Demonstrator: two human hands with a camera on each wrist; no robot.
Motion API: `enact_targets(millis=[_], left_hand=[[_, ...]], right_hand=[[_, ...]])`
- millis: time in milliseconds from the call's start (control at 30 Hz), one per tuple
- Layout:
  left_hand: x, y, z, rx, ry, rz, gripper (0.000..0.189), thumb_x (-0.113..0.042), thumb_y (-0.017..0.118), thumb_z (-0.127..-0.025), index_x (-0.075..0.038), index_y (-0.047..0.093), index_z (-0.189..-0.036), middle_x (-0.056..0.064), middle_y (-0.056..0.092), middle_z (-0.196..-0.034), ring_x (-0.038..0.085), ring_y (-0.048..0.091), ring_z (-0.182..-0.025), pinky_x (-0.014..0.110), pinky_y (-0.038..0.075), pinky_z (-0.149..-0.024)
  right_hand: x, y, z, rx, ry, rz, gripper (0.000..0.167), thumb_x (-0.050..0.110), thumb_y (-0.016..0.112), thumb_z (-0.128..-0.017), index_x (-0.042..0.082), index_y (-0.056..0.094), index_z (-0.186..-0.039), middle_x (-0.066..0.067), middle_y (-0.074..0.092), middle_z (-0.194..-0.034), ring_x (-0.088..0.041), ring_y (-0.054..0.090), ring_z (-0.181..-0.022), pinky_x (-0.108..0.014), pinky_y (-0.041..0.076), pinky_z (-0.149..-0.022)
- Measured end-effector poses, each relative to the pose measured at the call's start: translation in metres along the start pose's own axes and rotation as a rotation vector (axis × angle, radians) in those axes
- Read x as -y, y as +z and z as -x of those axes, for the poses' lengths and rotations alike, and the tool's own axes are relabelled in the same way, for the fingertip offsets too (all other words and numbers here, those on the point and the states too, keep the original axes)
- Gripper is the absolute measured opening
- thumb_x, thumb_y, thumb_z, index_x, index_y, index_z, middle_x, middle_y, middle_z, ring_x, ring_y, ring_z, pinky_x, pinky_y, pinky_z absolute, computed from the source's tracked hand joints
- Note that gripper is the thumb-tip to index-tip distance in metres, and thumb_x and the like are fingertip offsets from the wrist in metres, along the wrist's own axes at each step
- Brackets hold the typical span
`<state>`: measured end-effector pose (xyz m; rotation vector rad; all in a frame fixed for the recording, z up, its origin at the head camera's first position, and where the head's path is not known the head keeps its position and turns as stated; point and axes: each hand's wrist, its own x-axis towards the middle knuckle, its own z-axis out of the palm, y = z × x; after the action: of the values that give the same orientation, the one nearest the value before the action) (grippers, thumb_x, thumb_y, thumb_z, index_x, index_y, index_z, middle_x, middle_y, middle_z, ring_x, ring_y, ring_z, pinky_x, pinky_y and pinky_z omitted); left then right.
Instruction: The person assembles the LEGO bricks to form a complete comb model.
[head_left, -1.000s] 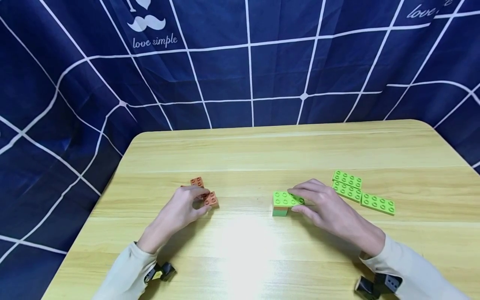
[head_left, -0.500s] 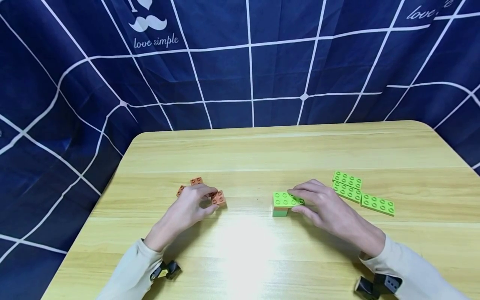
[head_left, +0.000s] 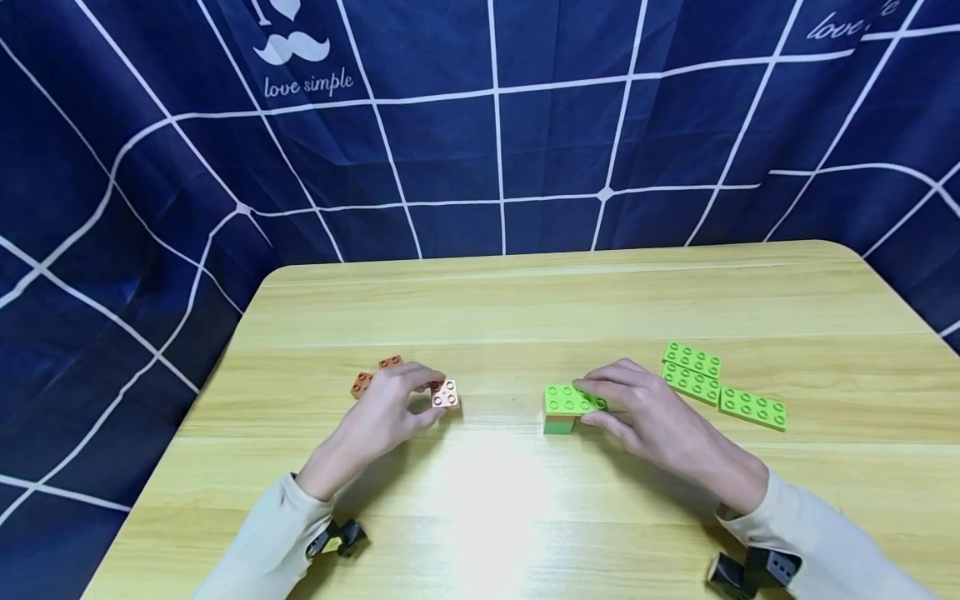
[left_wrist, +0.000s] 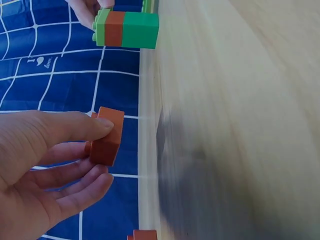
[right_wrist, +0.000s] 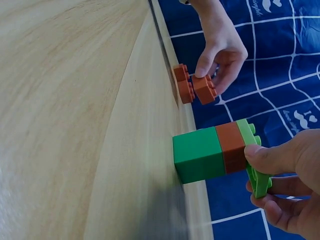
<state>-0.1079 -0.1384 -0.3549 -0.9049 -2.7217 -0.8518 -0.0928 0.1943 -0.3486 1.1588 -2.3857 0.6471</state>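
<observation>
My left hand (head_left: 378, 412) pinches an orange 2x2 toy brick (head_left: 445, 394) between thumb and fingers. In the left wrist view that brick (left_wrist: 111, 135) is held above the tabletop, its studs turned toward the palm. To its right, my right hand (head_left: 652, 408) grips the overhanging end of a light green studded plate (head_left: 564, 398). That plate caps an upright stack; the right wrist view shows an orange brick (right_wrist: 231, 145) directly beneath it and a green brick (right_wrist: 197, 157) at the bottom. A gap separates the held brick from the stack.
Behind the left hand lie loose orange bricks (head_left: 362, 383), partly hidden by it. Three light green plates (head_left: 692, 372) lie flat right of the right hand. The wooden table (head_left: 480, 308) ends at a navy gridded curtain (head_left: 555, 150). Glare brightens the table's front middle.
The left hand has carried the orange brick rightward, away from the other orange bricks, uncovering more of them. The right hand and the stack have stayed in place.
</observation>
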Motion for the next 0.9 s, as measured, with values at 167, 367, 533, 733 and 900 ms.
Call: enact_targets(millis=[167, 367, 533, 733, 900], left_hand=[[-0.004, 0.001, -0.003, -0.018, -0.040, 0.044, 0.036, -0.002, 0.080, -0.073, 0.003, 0.068, -0.107, 0.014, 0.069, -0.103, 0.025, 0.067, -0.086, 0.035, 0.059, -0.075], [-0.008, 0.004, -0.006, -0.023, -0.059, 0.075, 0.037, 0.006, 0.076, -0.070, 0.005, 0.068, -0.106, 0.016, 0.069, -0.104, 0.025, 0.067, -0.085, 0.034, 0.059, -0.075], [-0.010, 0.006, -0.007, -0.016, -0.053, 0.092, 0.038, 0.004, 0.076, -0.071, 0.006, 0.067, -0.107, 0.017, 0.069, -0.104, 0.026, 0.068, -0.085, 0.033, 0.059, -0.075], [-0.015, 0.007, -0.009, 0.005, -0.033, 0.094, 0.036, -0.002, 0.078, -0.072, 0.004, 0.068, -0.106, 0.016, 0.069, -0.102, 0.028, 0.067, -0.086, 0.034, 0.059, -0.076], [-0.019, 0.008, -0.012, 0.034, -0.032, 0.100, 0.036, -0.004, 0.079, -0.073, 0.004, 0.067, -0.106, 0.015, 0.069, -0.101, 0.028, 0.067, -0.088, 0.034, 0.059, -0.078]], right_hand=[[0.000, 0.000, 0.000, -0.004, -0.003, -0.004, 0.036, 0.028, 0.065, -0.091, -0.004, 0.069, -0.107, -0.015, 0.069, -0.102, -0.028, 0.065, -0.093, -0.039, 0.058, -0.078], [0.000, 0.000, 0.000, -0.005, -0.003, -0.004, 0.038, 0.031, 0.062, -0.093, -0.004, 0.069, -0.107, -0.015, 0.069, -0.102, -0.028, 0.065, -0.093, -0.040, 0.058, -0.078], [0.000, 0.000, 0.000, 0.003, -0.001, 0.002, 0.037, 0.030, 0.063, -0.092, -0.004, 0.069, -0.107, -0.015, 0.069, -0.102, -0.028, 0.065, -0.094, -0.040, 0.058, -0.078], [0.001, 0.000, 0.000, 0.004, -0.001, 0.006, 0.038, 0.030, 0.063, -0.092, -0.004, 0.069, -0.107, -0.015, 0.069, -0.102, -0.028, 0.064, -0.094, -0.040, 0.058, -0.078], [0.001, 0.000, 0.000, 0.004, 0.003, 0.006, 0.038, 0.031, 0.063, -0.092, -0.004, 0.069, -0.107, -0.015, 0.069, -0.102, -0.028, 0.064, -0.094, -0.040, 0.058, -0.078]])
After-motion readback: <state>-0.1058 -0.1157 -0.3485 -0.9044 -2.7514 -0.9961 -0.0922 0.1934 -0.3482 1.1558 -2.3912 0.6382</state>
